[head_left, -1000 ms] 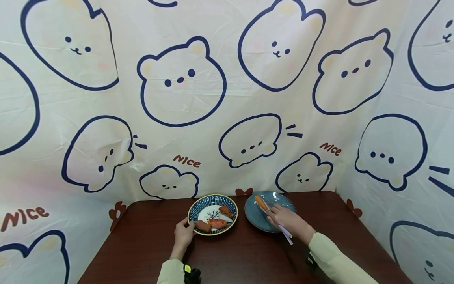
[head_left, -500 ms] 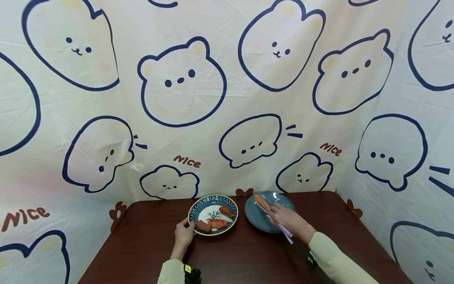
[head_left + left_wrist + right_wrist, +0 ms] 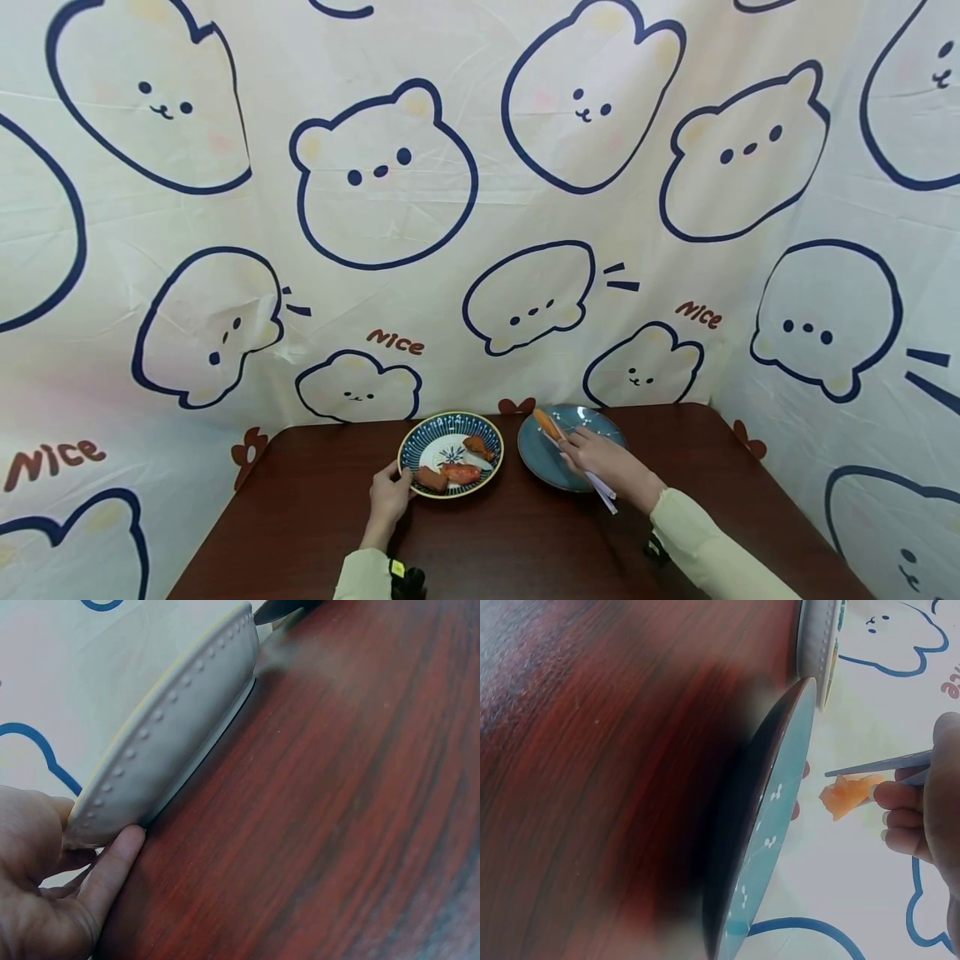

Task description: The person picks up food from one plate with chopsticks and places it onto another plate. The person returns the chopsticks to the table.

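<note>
My left hand grips the near-left rim of a patterned dish with blue rays and a yellow edge. In the left wrist view its thumb or a finger lies against the white beaded outside. Inside the dish are a browned drumstick-like piece, a reddish piece and a brown chunk. My right hand holds light purple chopsticks over a blue plate with small white blossoms. Between the chopstick tips is an orange food piece, raised off the plate in the right wrist view.
Both dishes stand side by side near the back edge of a dark brown wooden table. Right behind and around the table hangs a white cloth printed with bear outlines.
The chopsticks and orange piece have shifted slightly to the left with my right hand. My left hand and the patterned dish stay in place.
</note>
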`<action>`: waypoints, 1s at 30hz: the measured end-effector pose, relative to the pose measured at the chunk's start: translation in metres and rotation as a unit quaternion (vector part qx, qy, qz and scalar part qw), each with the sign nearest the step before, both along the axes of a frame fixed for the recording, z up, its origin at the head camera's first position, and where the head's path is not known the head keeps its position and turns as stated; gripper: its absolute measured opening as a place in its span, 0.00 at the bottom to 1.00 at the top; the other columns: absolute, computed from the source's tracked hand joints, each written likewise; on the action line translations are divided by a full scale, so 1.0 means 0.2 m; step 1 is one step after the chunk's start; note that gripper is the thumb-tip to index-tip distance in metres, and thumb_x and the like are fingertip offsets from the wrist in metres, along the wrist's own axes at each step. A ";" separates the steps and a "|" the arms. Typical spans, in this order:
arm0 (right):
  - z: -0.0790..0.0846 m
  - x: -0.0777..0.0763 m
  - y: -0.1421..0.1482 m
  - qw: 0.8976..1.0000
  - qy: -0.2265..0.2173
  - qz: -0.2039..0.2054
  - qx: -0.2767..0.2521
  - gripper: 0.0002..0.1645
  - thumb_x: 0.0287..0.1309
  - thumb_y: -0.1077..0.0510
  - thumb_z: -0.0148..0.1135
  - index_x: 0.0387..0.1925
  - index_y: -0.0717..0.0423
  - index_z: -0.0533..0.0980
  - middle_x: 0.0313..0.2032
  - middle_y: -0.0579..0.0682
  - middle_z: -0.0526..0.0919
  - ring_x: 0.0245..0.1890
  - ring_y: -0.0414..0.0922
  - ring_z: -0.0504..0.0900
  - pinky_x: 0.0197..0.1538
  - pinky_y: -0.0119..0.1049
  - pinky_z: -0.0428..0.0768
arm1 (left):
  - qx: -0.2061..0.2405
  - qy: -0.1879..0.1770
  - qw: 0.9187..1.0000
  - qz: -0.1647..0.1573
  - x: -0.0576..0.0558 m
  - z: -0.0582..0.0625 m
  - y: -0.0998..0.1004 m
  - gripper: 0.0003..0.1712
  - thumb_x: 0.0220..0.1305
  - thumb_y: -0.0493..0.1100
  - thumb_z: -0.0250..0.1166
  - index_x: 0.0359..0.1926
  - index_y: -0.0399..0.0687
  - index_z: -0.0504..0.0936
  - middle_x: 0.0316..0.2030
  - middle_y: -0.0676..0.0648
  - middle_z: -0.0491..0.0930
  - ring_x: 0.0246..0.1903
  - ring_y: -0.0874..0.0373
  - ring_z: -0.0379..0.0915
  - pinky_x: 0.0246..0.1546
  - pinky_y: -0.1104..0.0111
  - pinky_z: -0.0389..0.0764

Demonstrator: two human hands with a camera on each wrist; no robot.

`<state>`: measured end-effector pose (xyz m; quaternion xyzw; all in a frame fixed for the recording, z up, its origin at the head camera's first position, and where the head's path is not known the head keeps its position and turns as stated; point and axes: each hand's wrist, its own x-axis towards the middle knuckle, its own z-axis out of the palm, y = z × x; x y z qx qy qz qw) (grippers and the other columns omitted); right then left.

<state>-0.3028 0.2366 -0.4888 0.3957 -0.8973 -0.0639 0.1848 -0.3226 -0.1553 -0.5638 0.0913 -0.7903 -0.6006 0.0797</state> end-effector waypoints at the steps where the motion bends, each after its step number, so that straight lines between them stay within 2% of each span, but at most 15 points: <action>1: 0.00 0.00 0.00 1.000 -0.004 -0.001 -0.003 0.17 0.71 0.59 0.57 0.55 0.61 0.81 0.43 0.53 0.83 0.40 0.44 0.76 0.42 0.35 0.85 | 0.001 0.000 1.000 0.000 0.00 0.00 0.00 0.28 0.74 0.38 0.53 0.69 0.26 0.68 0.55 0.26 0.78 0.37 0.54 0.83 0.31 0.70 0.86; 12: 0.03 0.01 -0.03 1.000 -0.016 0.001 -0.024 0.17 0.72 0.58 0.55 0.55 0.62 0.81 0.45 0.54 0.84 0.41 0.45 0.78 0.43 0.36 0.86 | 0.004 0.008 1.000 -0.010 0.01 0.00 -0.01 0.28 0.74 0.38 0.52 0.70 0.25 0.67 0.56 0.25 0.77 0.40 0.52 0.84 0.34 0.67 0.87; 18: 0.03 0.01 -0.04 0.999 0.007 0.015 -0.029 0.17 0.71 0.58 0.57 0.54 0.61 0.81 0.44 0.53 0.84 0.41 0.45 0.79 0.43 0.36 0.86 | 0.005 0.008 1.000 -0.009 0.00 0.00 -0.01 0.28 0.74 0.38 0.52 0.69 0.25 0.67 0.56 0.25 0.77 0.41 0.51 0.84 0.34 0.67 0.87; 25: 0.03 0.01 -0.06 0.999 0.012 0.021 -0.032 0.17 0.71 0.57 0.57 0.55 0.60 0.82 0.43 0.52 0.84 0.39 0.43 0.77 0.40 0.33 0.85 | 0.003 0.008 1.000 -0.010 0.01 0.00 -0.01 0.28 0.75 0.38 0.52 0.70 0.25 0.67 0.57 0.25 0.76 0.42 0.50 0.84 0.35 0.67 0.87; 30: 0.03 -0.01 -0.07 0.997 0.051 0.046 -0.036 0.16 0.68 0.58 0.60 0.53 0.61 0.83 0.39 0.52 0.83 0.37 0.42 0.77 0.36 0.31 0.84 | 0.002 0.012 1.000 -0.014 0.02 0.00 0.00 0.28 0.76 0.38 0.51 0.70 0.24 0.67 0.57 0.25 0.76 0.43 0.48 0.84 0.36 0.65 0.88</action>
